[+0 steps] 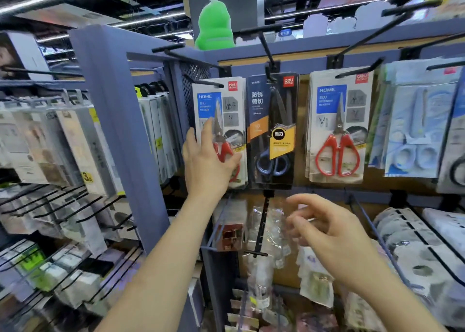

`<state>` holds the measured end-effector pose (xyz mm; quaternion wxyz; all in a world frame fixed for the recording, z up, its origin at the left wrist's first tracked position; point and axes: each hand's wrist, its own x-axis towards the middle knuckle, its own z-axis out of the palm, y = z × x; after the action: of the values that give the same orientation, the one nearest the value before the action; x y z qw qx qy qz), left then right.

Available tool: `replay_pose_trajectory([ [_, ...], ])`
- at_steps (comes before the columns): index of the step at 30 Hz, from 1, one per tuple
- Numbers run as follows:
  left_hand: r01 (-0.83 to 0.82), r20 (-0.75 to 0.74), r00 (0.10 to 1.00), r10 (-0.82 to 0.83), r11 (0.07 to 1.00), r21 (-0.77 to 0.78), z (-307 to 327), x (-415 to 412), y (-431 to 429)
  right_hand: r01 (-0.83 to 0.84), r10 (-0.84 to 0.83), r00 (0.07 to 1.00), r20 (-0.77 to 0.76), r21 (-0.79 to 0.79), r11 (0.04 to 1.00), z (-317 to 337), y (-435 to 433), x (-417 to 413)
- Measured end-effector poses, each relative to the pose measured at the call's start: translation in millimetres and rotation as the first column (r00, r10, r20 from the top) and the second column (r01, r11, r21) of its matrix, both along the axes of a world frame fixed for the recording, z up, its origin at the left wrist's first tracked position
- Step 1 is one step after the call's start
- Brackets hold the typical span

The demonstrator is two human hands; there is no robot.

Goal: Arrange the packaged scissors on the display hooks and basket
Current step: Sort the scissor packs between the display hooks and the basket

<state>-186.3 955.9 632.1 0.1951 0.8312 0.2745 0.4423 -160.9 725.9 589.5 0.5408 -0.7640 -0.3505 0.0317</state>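
Observation:
Packaged scissors hang in a row on black display hooks (267,46). My left hand (205,163) lies flat against the leftmost stack, a white pack of red-handled scissors (227,97), with fingers pointing up and the thumb across its lower part. To its right hang a black pack with blue-handled scissors (273,130), another red-handled pack (338,130) and pale blue scissors packs (417,130). My right hand (329,228) hovers lower, fingers loosely curled and holding nothing, in front of clear packets in a wire basket (217,221).
A green plush toy (214,27) sits on top of the blue rack frame (110,110). Boxed goods fill wire shelves at the left (63,142). Rolls of tape (415,243) lie in a tray at the lower right. Empty hooks jut out above the row.

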Motion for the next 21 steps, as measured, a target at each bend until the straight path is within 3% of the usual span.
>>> replay_pose_trajectory([
  [3, 0.036, 0.04, 0.998, -0.039, 0.996, 0.079, -16, -19, -25, 0.035, -0.035, 0.999, 0.002, -0.006, 0.999, 2, -25, -5],
  [6, 0.211, 0.076, 0.972, -0.222, 0.969, 0.128, -42, -34, -56, 0.064, -0.063, 0.998, 0.018, -0.052, 0.997, -2, -54, -8],
  [13, 0.527, -0.093, 0.848, -0.522, 0.807, 0.269, -100, -65, -163, 0.123, -0.042, 0.97, 0.241, -0.333, 0.935, -29, -150, -18],
  [18, 0.708, -0.288, 0.7, -0.654, 0.687, 0.162, -153, -83, -247, 0.246, -0.11, 0.953, 0.281, -0.516, 0.821, -81, -243, -42],
  [21, 0.799, -0.431, 0.557, -0.71, 0.599, 0.045, -193, -86, -305, 0.301, -0.234, 0.953, 0.19, -0.581, 0.756, -120, -313, -66],
])
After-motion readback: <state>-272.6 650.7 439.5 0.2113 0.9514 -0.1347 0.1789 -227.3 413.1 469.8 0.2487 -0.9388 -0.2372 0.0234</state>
